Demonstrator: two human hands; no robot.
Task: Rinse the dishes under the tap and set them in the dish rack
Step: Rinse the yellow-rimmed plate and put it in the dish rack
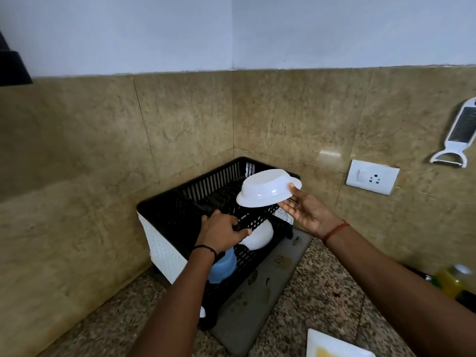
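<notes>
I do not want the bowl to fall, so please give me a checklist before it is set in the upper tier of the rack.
1. Grip on white bowl: right hand holds its rim, thumb on top; ok.
2. Bowl orientation: upside down, tilted, above the rack; ok for draining.
3. Rack steadiness: left hand grips the front bar of the black dish rack; ok.
4. Free space in upper tier under the bowl: cannot tell.
5. Lower tier: a white dish and a blue container already there; ok.
</notes>
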